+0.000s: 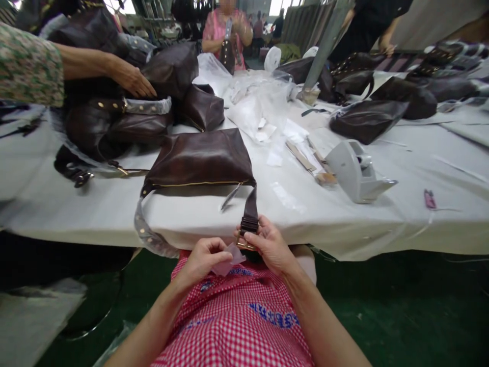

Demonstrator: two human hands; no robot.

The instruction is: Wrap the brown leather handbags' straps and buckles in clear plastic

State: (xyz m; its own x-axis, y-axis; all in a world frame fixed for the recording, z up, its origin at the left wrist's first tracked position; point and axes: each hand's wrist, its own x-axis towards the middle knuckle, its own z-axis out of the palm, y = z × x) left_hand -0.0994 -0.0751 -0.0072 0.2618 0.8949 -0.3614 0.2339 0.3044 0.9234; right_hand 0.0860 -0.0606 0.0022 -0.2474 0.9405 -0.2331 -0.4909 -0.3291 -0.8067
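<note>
A dark brown leather handbag [202, 155] lies on the table in front of me, its gold zipper towards me. From its right end a short strap [250, 204] hangs over the table edge to a gold buckle [245, 244]. My right hand [269, 244] is closed on that strap at the buckle, thumb on top. In my left hand [206, 259], thumb and fingers pinch a thin, translucent piece of wrapping film [228, 261], close beside the buckle. The bag's other strap [148, 232], studded and wrapped in plastic, droops over the edge on the left.
A co-worker's hand [132, 76] rests on piled brown bags [171, 66] at left. Loose plastic and paper [260, 102] cover the table's middle. A white tape dispenser [349, 171] stands at right, near more bags [367, 120]. Another person [225, 35] holds a strap across the table.
</note>
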